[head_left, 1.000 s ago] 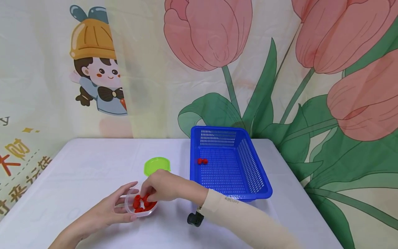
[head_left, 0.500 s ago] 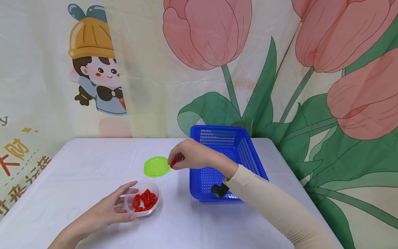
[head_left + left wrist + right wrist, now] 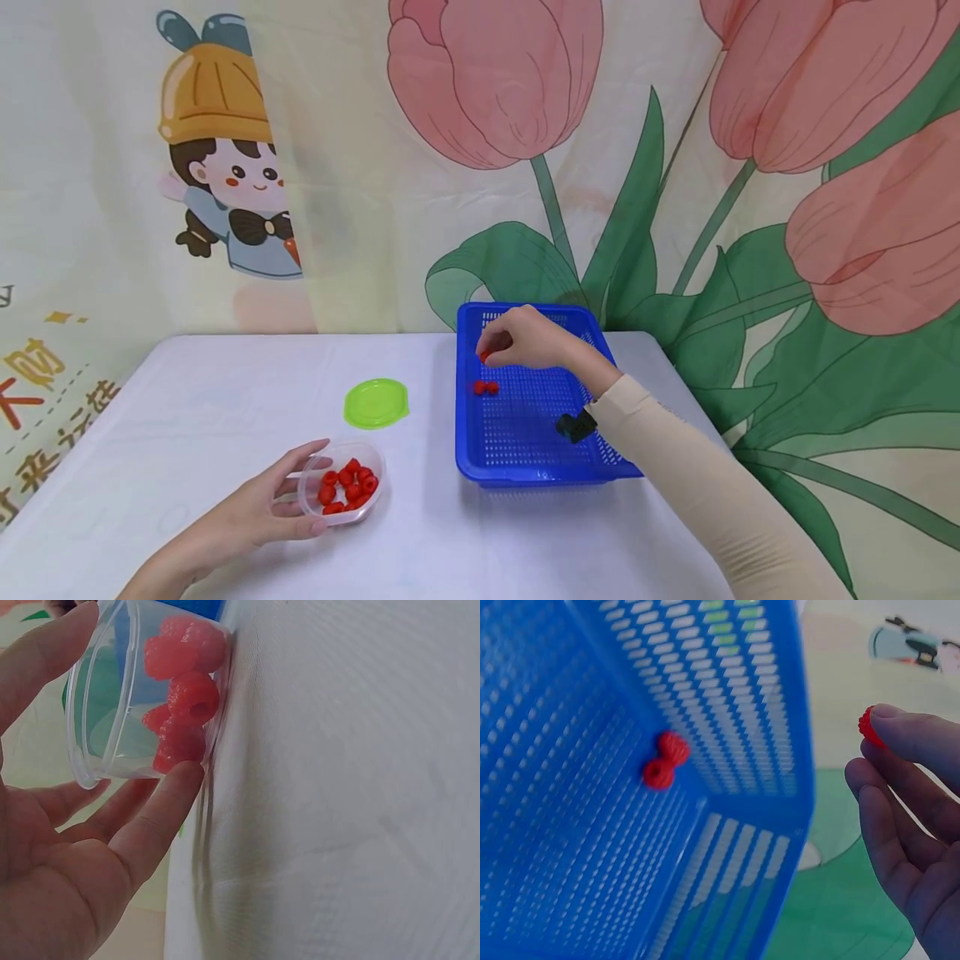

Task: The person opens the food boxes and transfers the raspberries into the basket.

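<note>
The right hand (image 3: 527, 337) pinched a bumpy red berry (image 3: 869, 727) above a blue perforated plastic basket (image 3: 525, 477).
The left hand (image 3: 258, 507) held a clear plastic tub (image 3: 112, 742) of more berries (image 3: 353, 492) on the white tabletop (image 3: 232, 404).

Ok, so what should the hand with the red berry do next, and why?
Probably lower the right hand a little and let go: it pinches a red berry that looks to be over the blue basket, where two other berries lie on the bottom.
</note>
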Tool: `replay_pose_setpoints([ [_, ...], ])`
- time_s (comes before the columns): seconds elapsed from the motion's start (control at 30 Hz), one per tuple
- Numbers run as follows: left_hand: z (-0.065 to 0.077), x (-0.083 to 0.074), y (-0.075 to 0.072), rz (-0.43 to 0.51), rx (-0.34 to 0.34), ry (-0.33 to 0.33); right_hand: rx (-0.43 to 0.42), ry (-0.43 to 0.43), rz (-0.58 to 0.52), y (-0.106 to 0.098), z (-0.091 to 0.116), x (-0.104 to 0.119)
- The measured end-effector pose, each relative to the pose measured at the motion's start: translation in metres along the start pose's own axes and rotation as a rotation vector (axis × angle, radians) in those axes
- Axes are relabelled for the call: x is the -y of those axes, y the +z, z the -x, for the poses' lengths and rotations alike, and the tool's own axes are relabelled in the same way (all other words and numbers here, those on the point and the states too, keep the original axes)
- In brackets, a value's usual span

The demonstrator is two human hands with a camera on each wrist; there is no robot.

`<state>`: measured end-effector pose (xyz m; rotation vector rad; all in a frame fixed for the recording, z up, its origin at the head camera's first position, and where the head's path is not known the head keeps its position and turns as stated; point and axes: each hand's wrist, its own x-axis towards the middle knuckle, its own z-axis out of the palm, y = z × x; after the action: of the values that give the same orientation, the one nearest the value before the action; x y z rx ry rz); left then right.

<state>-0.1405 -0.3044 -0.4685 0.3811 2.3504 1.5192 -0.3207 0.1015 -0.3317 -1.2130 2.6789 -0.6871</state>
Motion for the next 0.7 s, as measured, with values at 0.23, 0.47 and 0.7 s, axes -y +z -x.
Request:
replay_pose_setpoints([
  [0.23, 0.000, 0.000, 0.001, 0.010, 0.005, -0.029, -0.016, 0.061, 0.002, -0.001, 0.004, -0.023],
  [0.47, 0.001, -0.002, 0.002, 0.010, -0.001, -0.026, 0.001, 0.092, -0.018, 0.002, 0.001, -0.040],
  [0.7, 0.002, -0.002, 0.002, 0.011, 0.002, -0.026, 0.025, 0.085, -0.038, 0.006, -0.001, -0.054],
])
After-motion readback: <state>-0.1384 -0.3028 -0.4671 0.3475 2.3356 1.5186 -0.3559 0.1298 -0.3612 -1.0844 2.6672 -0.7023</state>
